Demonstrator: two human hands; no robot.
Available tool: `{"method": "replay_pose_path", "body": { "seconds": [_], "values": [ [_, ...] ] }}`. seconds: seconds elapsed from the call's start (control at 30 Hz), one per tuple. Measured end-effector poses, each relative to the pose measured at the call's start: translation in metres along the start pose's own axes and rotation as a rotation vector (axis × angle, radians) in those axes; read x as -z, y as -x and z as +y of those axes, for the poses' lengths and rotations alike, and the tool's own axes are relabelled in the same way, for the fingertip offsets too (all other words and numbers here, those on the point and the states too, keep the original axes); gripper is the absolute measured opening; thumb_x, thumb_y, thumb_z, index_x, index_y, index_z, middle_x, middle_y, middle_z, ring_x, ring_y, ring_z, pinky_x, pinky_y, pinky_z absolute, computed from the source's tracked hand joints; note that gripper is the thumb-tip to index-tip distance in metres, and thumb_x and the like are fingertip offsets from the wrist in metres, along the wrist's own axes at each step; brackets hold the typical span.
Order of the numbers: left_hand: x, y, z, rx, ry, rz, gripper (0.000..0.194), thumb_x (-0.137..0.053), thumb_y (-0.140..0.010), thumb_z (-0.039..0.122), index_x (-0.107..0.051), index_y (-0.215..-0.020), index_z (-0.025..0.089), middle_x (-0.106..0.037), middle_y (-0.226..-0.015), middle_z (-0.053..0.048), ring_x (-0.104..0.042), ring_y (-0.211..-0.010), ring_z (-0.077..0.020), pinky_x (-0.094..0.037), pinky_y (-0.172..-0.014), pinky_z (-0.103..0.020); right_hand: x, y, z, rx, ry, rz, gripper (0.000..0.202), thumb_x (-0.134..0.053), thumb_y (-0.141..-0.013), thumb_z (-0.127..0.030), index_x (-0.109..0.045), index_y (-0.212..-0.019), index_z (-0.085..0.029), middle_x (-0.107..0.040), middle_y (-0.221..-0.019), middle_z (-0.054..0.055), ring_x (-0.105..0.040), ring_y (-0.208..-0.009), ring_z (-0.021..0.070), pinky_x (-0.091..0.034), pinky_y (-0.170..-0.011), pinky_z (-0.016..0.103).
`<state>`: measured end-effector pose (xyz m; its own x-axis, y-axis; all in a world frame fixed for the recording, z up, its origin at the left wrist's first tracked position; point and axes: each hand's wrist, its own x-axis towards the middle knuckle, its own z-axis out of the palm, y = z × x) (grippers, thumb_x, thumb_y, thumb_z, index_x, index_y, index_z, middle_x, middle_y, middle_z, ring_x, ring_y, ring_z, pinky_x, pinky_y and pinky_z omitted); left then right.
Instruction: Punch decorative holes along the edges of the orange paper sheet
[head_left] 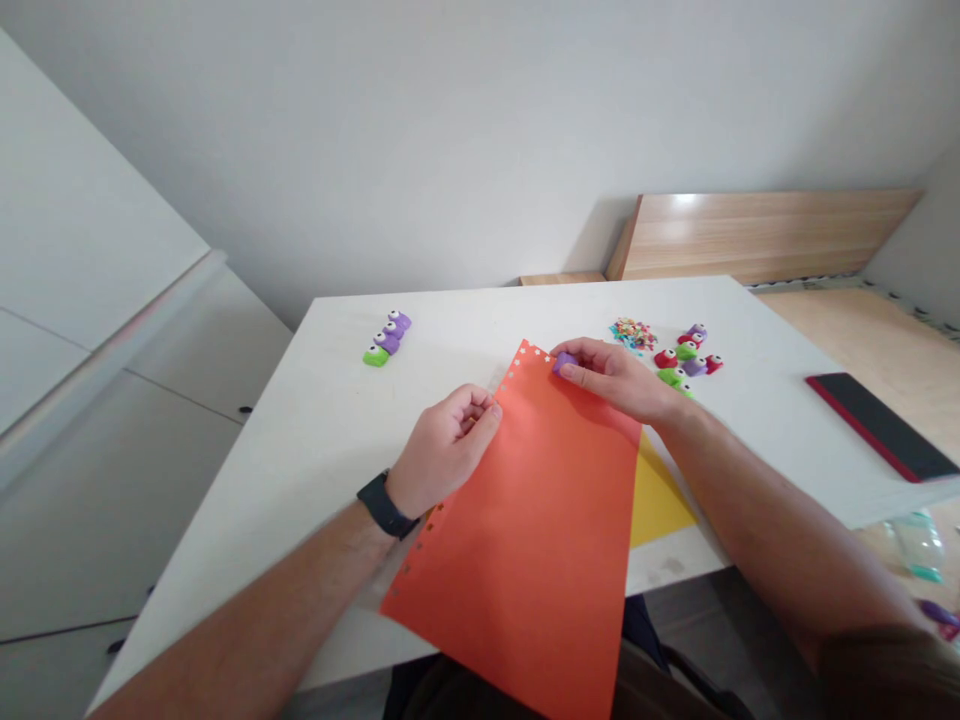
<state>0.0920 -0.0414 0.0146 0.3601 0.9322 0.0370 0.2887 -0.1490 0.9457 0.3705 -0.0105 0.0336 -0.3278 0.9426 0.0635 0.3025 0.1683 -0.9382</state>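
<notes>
An orange sheet of paper (540,520) slants across the table's front edge, with small star-shaped holes along its left and top edges. My left hand (450,440), with a dark watch band at the wrist, pinches the sheet's left edge. At the top edge, my right hand (611,375) is closed around a purple craft punch (565,364), its thumb on the near side. The punch sits at the sheet's edge beside the row of stars; whether paper is inside its slot cannot be seen. Partly under the orange sheet lies a yellow sheet (660,495).
Purple and green punches (387,338) stand in a row at the left. Beyond my right hand are several red, green and purple punches (688,355) and a pile of colourful paper bits (634,335). A black and red flat case (881,425) lies at the table's right edge.
</notes>
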Motion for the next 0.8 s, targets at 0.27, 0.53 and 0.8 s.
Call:
{"method": "replay_pose_path", "body": {
  "seconds": [0.27, 0.53, 0.8],
  "values": [
    [-0.009, 0.009, 0.008, 0.041, 0.045, -0.022, 0.024, -0.057, -0.099, 0.046, -0.058, -0.098, 0.022, -0.058, -0.076, 0.003, -0.050, -0.063, -0.0110, -0.039, -0.056, -0.023, -0.001, 0.004, -0.008, 0.000, 0.018, 0.004, 0.044, -0.068, -0.092, -0.051, -0.068, -0.122, -0.020, -0.072, -0.105, 0.007, -0.064, -0.088, 0.0185, -0.052, -0.075, 0.032],
    [-0.005, 0.003, 0.013, 0.150, 0.196, -0.127, 0.029, -0.064, -0.092, 0.048, -0.061, -0.101, 0.021, -0.071, -0.085, -0.002, -0.063, -0.068, -0.0157, -0.047, -0.059, -0.026, -0.009, 0.006, -0.013, 0.039, 0.086, -0.116, 0.043, -0.071, -0.090, -0.047, -0.069, -0.122, -0.018, -0.070, -0.096, 0.005, -0.059, -0.081, 0.0163, -0.050, -0.072, 0.030],
    [-0.005, 0.002, 0.011, 0.078, 0.004, -0.069, 0.036, -0.056, -0.097, 0.051, -0.065, -0.086, 0.019, -0.063, -0.075, 0.000, -0.054, -0.064, -0.0134, -0.039, -0.054, -0.024, -0.028, 0.013, -0.022, 0.083, 0.156, -0.222, 0.042, -0.070, -0.091, -0.042, -0.067, -0.125, -0.018, -0.070, -0.098, 0.004, -0.059, -0.081, 0.0150, -0.048, -0.073, 0.028]
  ]
}}
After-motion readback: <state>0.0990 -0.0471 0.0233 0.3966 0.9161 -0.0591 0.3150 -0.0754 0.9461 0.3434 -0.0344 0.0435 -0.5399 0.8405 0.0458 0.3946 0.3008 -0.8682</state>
